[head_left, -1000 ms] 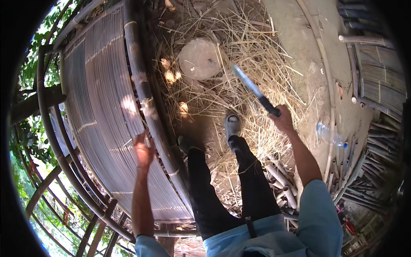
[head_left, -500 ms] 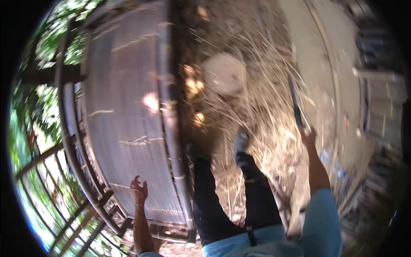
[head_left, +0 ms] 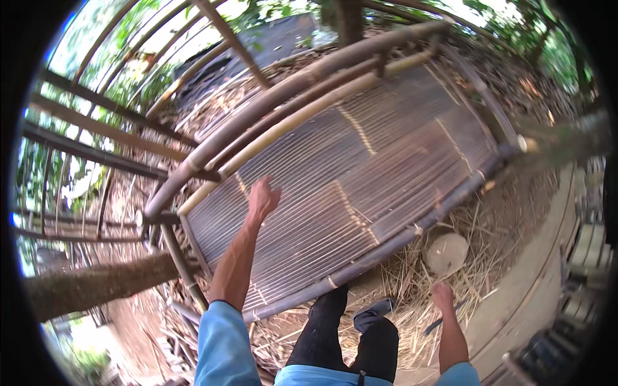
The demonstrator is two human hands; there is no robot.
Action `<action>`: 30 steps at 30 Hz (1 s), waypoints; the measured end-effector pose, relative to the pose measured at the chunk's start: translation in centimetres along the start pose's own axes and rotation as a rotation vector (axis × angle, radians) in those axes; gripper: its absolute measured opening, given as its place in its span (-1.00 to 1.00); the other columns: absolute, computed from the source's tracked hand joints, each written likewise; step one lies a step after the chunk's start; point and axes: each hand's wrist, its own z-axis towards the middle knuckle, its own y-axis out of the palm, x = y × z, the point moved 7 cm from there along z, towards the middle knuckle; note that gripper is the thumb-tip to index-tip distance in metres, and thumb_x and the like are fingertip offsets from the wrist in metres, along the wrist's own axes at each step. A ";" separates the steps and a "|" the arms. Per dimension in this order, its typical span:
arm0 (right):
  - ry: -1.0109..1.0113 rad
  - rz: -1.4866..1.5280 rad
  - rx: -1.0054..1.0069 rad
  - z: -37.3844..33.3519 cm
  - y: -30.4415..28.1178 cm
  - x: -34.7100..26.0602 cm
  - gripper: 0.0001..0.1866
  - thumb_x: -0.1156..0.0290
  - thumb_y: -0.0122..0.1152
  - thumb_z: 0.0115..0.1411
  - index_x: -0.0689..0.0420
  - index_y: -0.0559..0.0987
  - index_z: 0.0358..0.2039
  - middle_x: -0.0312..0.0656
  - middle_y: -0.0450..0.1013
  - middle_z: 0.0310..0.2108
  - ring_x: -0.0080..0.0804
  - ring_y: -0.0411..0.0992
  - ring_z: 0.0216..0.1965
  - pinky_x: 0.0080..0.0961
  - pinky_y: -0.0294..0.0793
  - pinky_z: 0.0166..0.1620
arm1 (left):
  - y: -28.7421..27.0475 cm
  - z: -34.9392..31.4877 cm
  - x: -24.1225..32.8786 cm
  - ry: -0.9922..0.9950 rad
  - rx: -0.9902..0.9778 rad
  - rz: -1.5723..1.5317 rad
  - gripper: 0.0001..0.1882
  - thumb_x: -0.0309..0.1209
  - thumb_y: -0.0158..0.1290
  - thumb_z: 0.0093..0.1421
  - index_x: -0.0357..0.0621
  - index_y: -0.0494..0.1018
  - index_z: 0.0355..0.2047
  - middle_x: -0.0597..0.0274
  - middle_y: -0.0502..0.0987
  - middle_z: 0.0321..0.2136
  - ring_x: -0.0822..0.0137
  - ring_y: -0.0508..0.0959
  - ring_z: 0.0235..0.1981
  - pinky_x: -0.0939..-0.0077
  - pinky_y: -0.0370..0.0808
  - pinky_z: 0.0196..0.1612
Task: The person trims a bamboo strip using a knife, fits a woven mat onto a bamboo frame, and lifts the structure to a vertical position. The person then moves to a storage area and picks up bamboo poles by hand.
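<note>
A: Which step are you in now?

B: I judge you are checking the bamboo slat panel (head_left: 360,174). Your left hand (head_left: 262,199) lies on its slats with the fingers spread, gripping nothing. Your right hand (head_left: 443,297) hangs low over the straw (head_left: 412,309), closed around the handle of a knife (head_left: 440,319); the blade is hard to see.

A: What does the next move ask?

B: Probably to bring the knife up to the panel, away from your leg (head_left: 325,328).

A: How does the panel look, and where is it?

B: It is in front of you, on a frame of thick bamboo poles (head_left: 283,96). The thin slats run close together, with about 4 cross ties.
</note>
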 end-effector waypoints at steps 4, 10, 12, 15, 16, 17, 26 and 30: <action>-0.227 0.258 -0.016 15.8 -6.9 -21.6 -0.75 0.29 0.24 0.18 0.21 0.57 -0.24 -0.11 0.56 -0.42 -0.42 0.52 -0.34 -0.40 0.51 -0.23 | -5.8 4.0 1.1 0.042 0.165 -0.100 -0.42 -0.26 0.20 0.10 -0.23 0.38 0.10 -0.20 0.48 -0.02 -0.16 0.45 0.06 0.06 0.41 0.10; -0.594 0.091 -0.039 25.6 -11.4 -52.7 -0.46 0.22 0.37 0.07 0.21 0.49 0.02 0.01 0.57 -0.24 -0.11 0.55 -0.19 -0.27 0.52 -0.07 | -8.5 4.4 -6.4 -0.098 0.292 -0.075 -0.21 -0.19 0.26 0.07 -0.23 0.23 0.24 -0.13 0.49 -0.11 -0.05 0.47 -0.02 0.09 0.41 0.07; -0.747 -0.024 0.001 27.6 -12.2 -59.5 -0.35 0.24 0.41 0.02 0.19 0.44 0.11 0.03 0.52 -0.10 -0.11 0.51 -0.07 -0.28 0.48 0.01 | -9.7 5.4 -6.2 -0.087 0.313 -0.063 -0.09 -0.19 0.26 0.05 -0.28 0.10 0.31 -0.21 0.36 0.07 -0.06 0.36 0.12 0.13 0.32 0.19; -0.984 -0.055 0.053 28.5 -12.4 -69.2 -0.20 0.23 0.44 -0.03 0.16 0.35 0.22 0.07 0.38 0.12 -0.05 0.38 0.14 -0.24 0.37 0.19 | -13.1 7.5 -6.8 -0.078 0.361 -0.014 0.01 -0.15 0.28 0.00 -0.26 0.02 0.35 -0.20 0.27 0.17 -0.07 0.28 0.21 0.12 0.23 0.27; -1.062 -0.075 0.092 29.0 -12.3 -71.6 -0.16 0.23 0.44 -0.05 0.15 0.32 0.25 0.07 0.33 0.18 -0.02 0.32 0.20 -0.23 0.32 0.24 | -13.6 8.3 -7.1 -0.085 0.354 0.024 0.05 -0.12 0.29 -0.03 -0.23 0.00 0.37 -0.19 0.25 0.19 -0.08 0.25 0.24 0.11 0.20 0.30; -1.064 -0.133 0.104 30.3 -11.3 -73.4 -0.08 0.21 0.45 -0.07 0.13 0.27 0.30 0.05 0.27 0.24 0.00 0.23 0.28 -0.20 0.24 0.31 | -14.2 9.4 -7.7 -0.091 0.354 0.071 0.09 -0.09 0.30 -0.05 -0.20 -0.01 0.38 -0.18 0.23 0.21 -0.08 0.23 0.26 0.10 0.16 0.33; -1.123 -0.482 -0.070 39.9 -8.3 -81.4 -0.14 0.18 0.53 -0.33 0.06 0.45 0.08 0.00 0.50 -0.03 -0.05 0.44 0.06 -0.16 0.43 0.08 | -12.9 12.4 -13.2 -0.145 0.442 0.258 -0.06 -0.23 0.31 -0.23 0.20 0.23 0.25 0.06 0.29 0.07 0.00 0.19 0.22 -0.10 -0.07 0.32; -1.004 -0.749 -0.116 42.2 -7.1 -82.0 -0.27 0.15 0.56 -0.41 0.04 0.53 -0.13 -0.03 0.58 -0.19 -0.01 0.54 -0.09 -0.11 0.50 -0.04 | -13.6 13.6 -12.2 -0.246 0.426 0.237 -0.21 -0.27 0.31 -0.29 0.20 0.36 0.08 0.12 0.34 -0.06 0.06 0.28 0.09 0.07 0.05 0.18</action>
